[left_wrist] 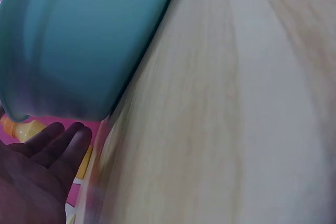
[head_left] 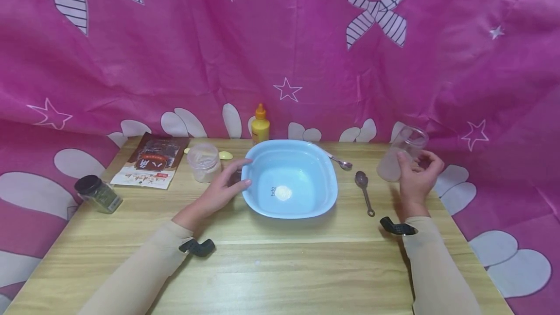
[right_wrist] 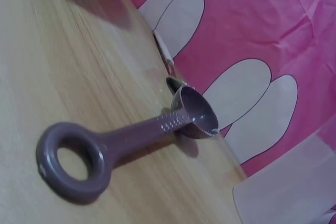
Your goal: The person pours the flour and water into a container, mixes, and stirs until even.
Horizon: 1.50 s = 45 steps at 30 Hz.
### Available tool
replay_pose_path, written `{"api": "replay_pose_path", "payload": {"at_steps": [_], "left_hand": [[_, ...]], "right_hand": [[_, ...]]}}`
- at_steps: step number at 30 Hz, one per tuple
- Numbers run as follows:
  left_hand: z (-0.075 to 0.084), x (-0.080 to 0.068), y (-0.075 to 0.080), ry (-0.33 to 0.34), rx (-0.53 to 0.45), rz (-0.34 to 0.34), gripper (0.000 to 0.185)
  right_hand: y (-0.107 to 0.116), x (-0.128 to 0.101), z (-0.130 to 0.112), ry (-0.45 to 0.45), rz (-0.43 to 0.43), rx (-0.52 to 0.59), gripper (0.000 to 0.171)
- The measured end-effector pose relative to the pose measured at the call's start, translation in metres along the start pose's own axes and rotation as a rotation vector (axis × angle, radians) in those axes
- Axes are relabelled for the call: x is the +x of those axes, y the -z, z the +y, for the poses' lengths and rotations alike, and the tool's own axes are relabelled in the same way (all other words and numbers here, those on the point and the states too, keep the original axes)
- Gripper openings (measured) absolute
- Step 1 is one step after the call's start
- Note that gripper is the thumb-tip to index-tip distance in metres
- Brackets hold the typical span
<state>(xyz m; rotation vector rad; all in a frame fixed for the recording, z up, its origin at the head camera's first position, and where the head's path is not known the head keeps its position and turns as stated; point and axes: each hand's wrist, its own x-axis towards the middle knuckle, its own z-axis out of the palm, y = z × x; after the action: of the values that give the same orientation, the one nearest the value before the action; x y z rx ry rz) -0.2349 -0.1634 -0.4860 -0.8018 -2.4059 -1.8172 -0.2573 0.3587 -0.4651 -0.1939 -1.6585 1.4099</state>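
A light blue plastic basin point(head_left: 290, 212) stands mid-table, with a small dark print on its inner floor. At its left rim is my left hand point(head_left: 223, 186), fingers and thumb fairly straight, the tips touching the rim. The left wrist view shows this hand point(left_wrist: 44, 169) with extended fingers beside the basin wall point(left_wrist: 89, 45). On the right, my right hand point(head_left: 417, 176) holds a frosted clear bottle point(head_left: 389, 164), its thumb across the near side and its fingers curled at the right. Part of the bottle point(right_wrist: 289, 187) enters the right wrist view, where the hand is out of sight.
A brown scoop point(head_left: 364, 189) lies between basin and bottle, a metal spoon point(head_left: 343, 164) behind it. Behind the basin stands a yellow squeeze bottle point(head_left: 260, 128). Leftward are a clear tub point(head_left: 203, 165), a yellow spoon point(head_left: 225, 155), a brown-white packet point(head_left: 153, 159) and a black-lidded jar point(head_left: 102, 197).
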Motion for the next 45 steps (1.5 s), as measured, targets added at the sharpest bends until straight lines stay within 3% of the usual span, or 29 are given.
{"api": "replay_pose_path", "payload": {"at_steps": [6,13,20,30,35,45], "left_hand": [[-0.001,-0.001,-0.001,0.020,-0.020,-0.008,0.058],[-0.002,-0.002,-0.002,0.029,-0.038,-0.016,0.058],[-0.002,-0.002,-0.003,0.036,-0.054,-0.010,0.058],[-0.001,0.000,-0.002,0.044,-0.056,-0.006,0.058],[0.000,0.001,-0.001,0.048,-0.049,-0.011,0.059],[0.003,0.000,-0.001,0.070,-0.070,-0.013,0.059]], "right_hand": [[0.004,0.003,0.011,-0.093,-0.043,-0.061,0.069],[0.007,0.005,0.016,-0.257,-0.146,-0.029,0.086],[0.008,0.009,0.024,-0.354,-0.246,-0.108,0.094],[0.005,0.015,0.037,-0.336,-0.333,-0.188,0.104],[0.004,0.016,0.038,-0.332,-0.338,-0.243,0.112],[0.002,0.016,0.037,-0.383,-0.364,-0.251,0.115]]}}
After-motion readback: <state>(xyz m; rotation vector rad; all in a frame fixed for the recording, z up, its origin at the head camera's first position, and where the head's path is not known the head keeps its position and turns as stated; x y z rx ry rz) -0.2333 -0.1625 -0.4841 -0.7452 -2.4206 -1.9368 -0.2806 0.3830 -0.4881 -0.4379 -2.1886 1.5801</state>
